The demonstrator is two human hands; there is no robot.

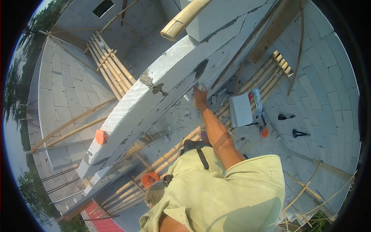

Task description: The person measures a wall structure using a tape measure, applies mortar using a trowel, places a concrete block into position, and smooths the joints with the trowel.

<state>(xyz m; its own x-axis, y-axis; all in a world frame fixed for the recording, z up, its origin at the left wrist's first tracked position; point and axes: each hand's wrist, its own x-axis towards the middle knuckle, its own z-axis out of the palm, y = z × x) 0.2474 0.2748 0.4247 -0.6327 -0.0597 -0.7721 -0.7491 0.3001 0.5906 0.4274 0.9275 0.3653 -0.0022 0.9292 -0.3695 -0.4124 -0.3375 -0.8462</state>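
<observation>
My right hand [200,96] is stretched out to the side face of a pale block wall [170,62]. Its fingers are curled round something small and greyish that I cannot make out. Just above the hand, a dark leaf-shaped patch [201,69] shows against the wall; whether it is wet mortar or a blade, I cannot tell. Grey mortar [157,89] is smeared near the wall's top edge. Of my left arm only the upper part shows at the bottom edge, and the hand is out of view. Beside my body stands a container of mortar [154,195].
Bamboo poles [181,145] form a scaffold beneath me. A loose white block [240,110] and a plastic bottle [257,94] lie on it. An orange bucket [148,179] is near my waist. On the wall top sits an orange object [101,137]. A cut bamboo end [172,33] juts overhead.
</observation>
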